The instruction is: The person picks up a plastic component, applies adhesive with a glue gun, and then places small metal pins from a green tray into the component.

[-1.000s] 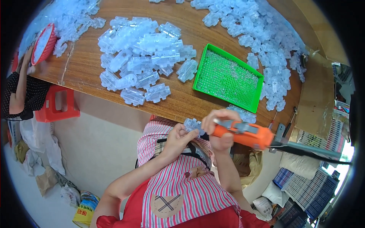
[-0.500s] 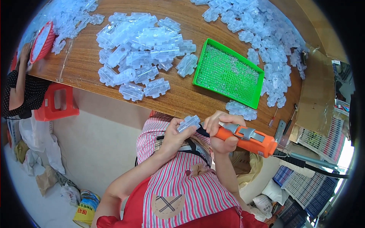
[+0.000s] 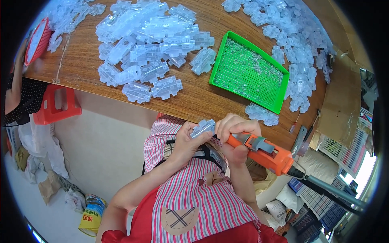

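Head view: a clear plastic part [image 3: 203, 128] is pinched in the left hand [image 3: 187, 139] above the lap, close to the striped apron [image 3: 202, 198]. An orange power screwdriver [image 3: 259, 148] is gripped by the right hand [image 3: 235, 135], tip set against the part. Beyond, on the wooden table [image 3: 194, 101], a green tray [image 3: 248, 73] of screws is flanked by heaps of clear parts [image 3: 150, 48].

Bare wood [image 3: 194, 99] before green tray [image 3: 279, 109]

My orange power screwdriver [image 3: 263, 149], clear plastic part [image 3: 203, 128], bright green tray [image 3: 279, 106], brown wooden table [image 3: 202, 97], red-and-white striped apron [image 3: 210, 202].
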`<state>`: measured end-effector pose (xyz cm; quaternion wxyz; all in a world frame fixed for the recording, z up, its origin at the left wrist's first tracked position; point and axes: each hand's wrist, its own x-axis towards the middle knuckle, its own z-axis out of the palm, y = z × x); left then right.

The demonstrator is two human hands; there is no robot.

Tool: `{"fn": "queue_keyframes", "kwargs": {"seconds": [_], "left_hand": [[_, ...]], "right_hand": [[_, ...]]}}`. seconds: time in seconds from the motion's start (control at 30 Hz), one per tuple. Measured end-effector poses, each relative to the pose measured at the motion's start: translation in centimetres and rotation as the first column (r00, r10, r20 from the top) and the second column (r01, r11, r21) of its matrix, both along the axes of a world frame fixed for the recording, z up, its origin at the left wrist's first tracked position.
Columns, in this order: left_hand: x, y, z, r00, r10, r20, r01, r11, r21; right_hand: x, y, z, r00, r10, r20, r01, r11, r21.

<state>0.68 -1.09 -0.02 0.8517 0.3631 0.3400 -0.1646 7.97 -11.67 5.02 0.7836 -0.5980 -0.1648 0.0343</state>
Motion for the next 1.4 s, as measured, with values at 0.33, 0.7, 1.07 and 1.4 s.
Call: {"fn": "queue_keyframes", "kwargs": {"seconds": [0.33,0.7,1.07,1.4], "left_hand": [[-0.2,0.5,-0.4,1.000,-0.005,0.013,0.004,0.999,0.035],[2.1,1.2,3.6,0.937,-0.330,0.118,0.328,0.944,0.034],[9.1,-2.5,6.6,0.530,-0.793,0.300,0.686,0.609,0.398],[12.1,-9.2,5.5,0.147,-0.988,-0.042,-0.414,-0.100,0.905]], "right_hand": [[0.0,0.4,-0.8,0.999,0.039,-0.010,-0.040,0.991,-0.127],[5.8,-2.5,3.7,0.958,-0.281,-0.051,0.275,0.956,-0.099],[-4.7,-7.8,0.7,0.894,-0.407,-0.186,0.243,0.792,-0.560],[-13.3,-20.1,1.0,0.472,-0.877,-0.091,-0.172,0.010,-0.985]]}}
